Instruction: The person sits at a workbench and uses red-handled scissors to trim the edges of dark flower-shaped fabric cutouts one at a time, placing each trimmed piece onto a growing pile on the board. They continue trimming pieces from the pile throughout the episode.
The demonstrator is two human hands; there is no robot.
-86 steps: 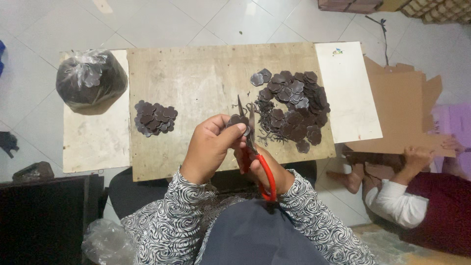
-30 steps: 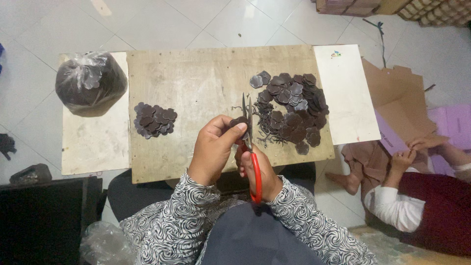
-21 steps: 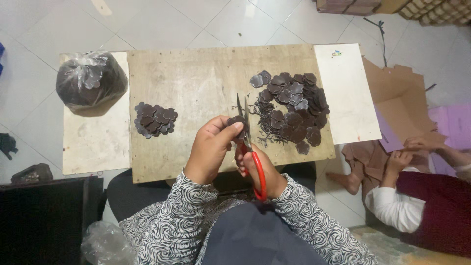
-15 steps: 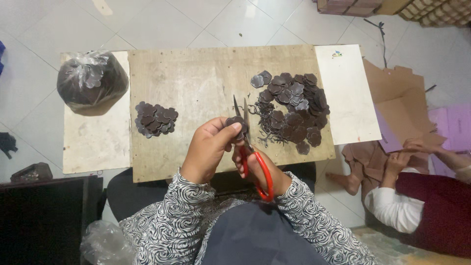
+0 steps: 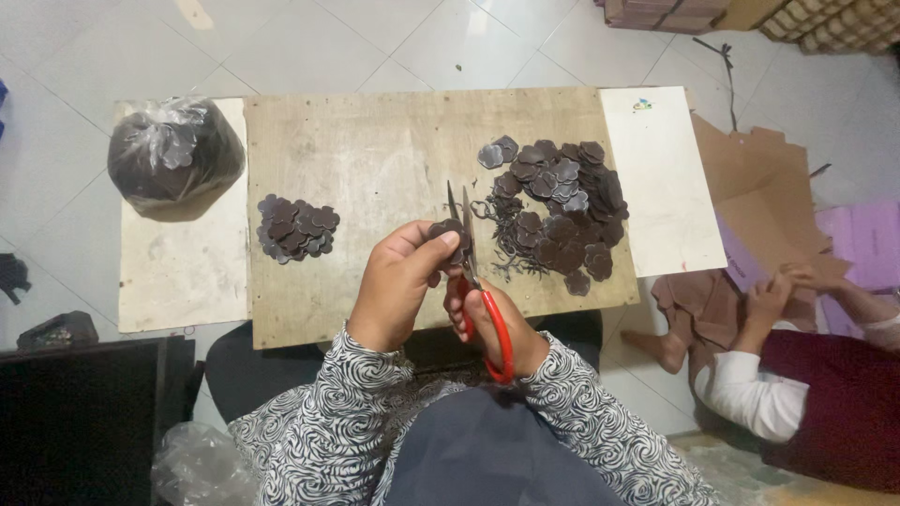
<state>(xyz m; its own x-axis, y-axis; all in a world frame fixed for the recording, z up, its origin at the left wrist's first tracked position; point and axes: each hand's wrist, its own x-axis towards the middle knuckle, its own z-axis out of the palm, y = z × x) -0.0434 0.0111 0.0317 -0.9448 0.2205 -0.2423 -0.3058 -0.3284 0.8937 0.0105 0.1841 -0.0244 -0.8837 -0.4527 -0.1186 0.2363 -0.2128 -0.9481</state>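
My left hand (image 5: 398,286) pinches a small dark brown flower-shaped piece (image 5: 449,234) between thumb and fingers. My right hand (image 5: 497,323) grips red-handled scissors (image 5: 473,281), whose blades point up and are parted around the piece. Both hands hover over the near edge of a wooden board (image 5: 375,159). A large pile of dark flower-shaped pieces (image 5: 558,211) with thin trimmings lies on the board's right side. A smaller pile of the same pieces (image 5: 298,227) lies on its left side.
A tied clear plastic bag of dark pieces (image 5: 173,155) stands on a white board (image 5: 178,272) at left. A white panel (image 5: 661,178) lies right of the wooden board. Another person (image 5: 806,375) sits at right, handling brown cardboard (image 5: 759,215). A dark case (image 5: 84,412) is at lower left.
The scissors have tilted and opened and closed slightly around the piece while my left hand turned it. The person at right moved their hands along the cardboard.
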